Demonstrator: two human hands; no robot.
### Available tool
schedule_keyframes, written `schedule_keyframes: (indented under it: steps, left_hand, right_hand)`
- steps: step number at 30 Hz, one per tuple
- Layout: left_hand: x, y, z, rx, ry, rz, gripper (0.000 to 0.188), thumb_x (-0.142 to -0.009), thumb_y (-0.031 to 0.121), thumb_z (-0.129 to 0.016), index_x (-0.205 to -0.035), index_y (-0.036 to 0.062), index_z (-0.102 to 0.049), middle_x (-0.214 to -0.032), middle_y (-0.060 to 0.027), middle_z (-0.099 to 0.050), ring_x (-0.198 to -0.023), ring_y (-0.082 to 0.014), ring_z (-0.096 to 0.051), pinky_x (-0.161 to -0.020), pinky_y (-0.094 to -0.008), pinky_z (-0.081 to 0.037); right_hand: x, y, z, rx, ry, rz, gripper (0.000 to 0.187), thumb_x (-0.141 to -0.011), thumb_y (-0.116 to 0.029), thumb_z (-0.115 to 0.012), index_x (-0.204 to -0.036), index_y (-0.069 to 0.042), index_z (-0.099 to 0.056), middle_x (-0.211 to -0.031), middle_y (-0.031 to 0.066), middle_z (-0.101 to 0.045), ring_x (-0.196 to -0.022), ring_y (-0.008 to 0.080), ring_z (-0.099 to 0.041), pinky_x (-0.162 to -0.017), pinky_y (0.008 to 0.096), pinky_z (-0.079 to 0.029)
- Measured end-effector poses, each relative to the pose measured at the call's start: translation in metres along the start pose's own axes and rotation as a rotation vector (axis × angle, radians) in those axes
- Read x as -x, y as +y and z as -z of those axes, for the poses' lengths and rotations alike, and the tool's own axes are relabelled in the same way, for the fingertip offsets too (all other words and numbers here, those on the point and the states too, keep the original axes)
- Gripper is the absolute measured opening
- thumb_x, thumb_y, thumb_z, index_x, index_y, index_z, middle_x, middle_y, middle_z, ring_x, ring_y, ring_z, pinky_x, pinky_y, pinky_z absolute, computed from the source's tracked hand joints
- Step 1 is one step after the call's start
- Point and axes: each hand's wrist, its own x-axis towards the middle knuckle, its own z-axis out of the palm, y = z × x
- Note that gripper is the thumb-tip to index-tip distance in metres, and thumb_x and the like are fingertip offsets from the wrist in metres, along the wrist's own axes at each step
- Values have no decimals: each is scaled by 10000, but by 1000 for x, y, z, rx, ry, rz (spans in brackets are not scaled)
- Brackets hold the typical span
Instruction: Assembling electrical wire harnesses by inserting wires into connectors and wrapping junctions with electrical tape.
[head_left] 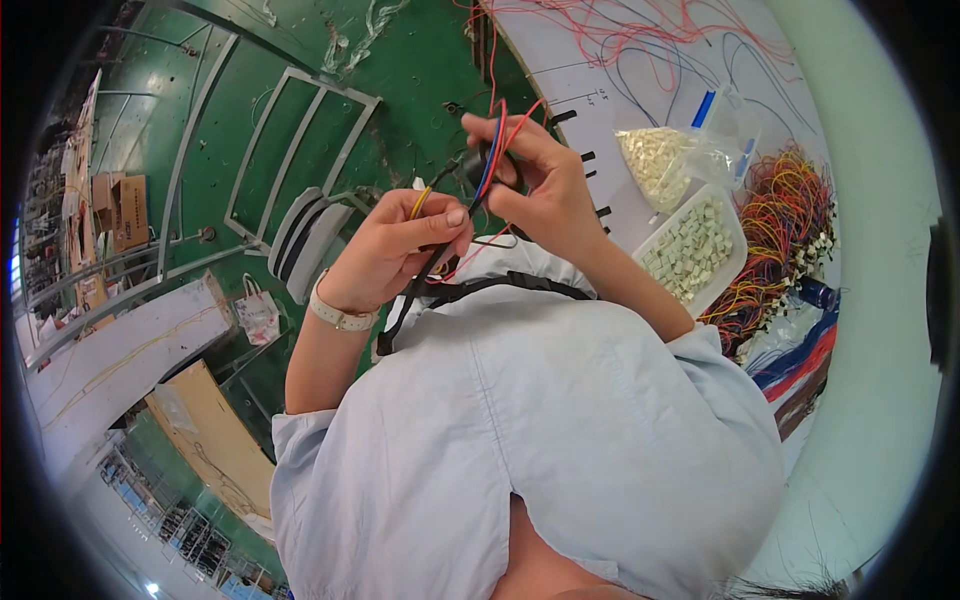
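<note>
A thin wire bundle (pixel 490 158) of red and blue strands runs between my hands in front of my chest. My left hand (pixel 405 235) is closed, pinching the bundle between thumb and fingers; a yellow wire (pixel 421 203) loops past its fingers. Below that grip, a black-wrapped length (pixel 412 298) hangs down toward my shirt. My right hand (pixel 555 190) curls around a dark ring that looks like a roll of black tape (pixel 509 173), held close against the wires. The far side of the roll is partly hidden by fingers and strands.
On the white table (pixel 560 55) at right lie loose red and blue wires, a bag of cream-coloured parts (pixel 655 165), a white tray (pixel 738 252) of small pale connectors, and a heap of multicoloured wires (pixel 775 230). Black pegs line the table's edge. Metal frames (pixel 290 150) stand at left.
</note>
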Motion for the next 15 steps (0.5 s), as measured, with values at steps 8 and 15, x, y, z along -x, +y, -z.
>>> schedule_keyframes:
  steps: [8,15]
  left_hand:
    - [-2,2,6,162,-11,71,271,-929,232,-535,-728,52,-558,-595,31,-458,-471,-42,-358,-422,-208,-215]
    - [-2,-2,10,60,75,60,283,-934,240,-526,-723,53,-554,-554,38,-438,-452,-32,-321,-411,-202,-194]
  right_hand:
    - [-8,18,-4,-1126,-365,-117,396,-896,-249,-486,-1178,21,-555,-1245,205,-534,-1318,320,-338,-997,453,-382]
    - [-8,-4,13,-572,-339,-279,274,-750,-92,-644,-1007,-2,-615,-1231,179,-537,-1060,228,-576,-850,324,-485]
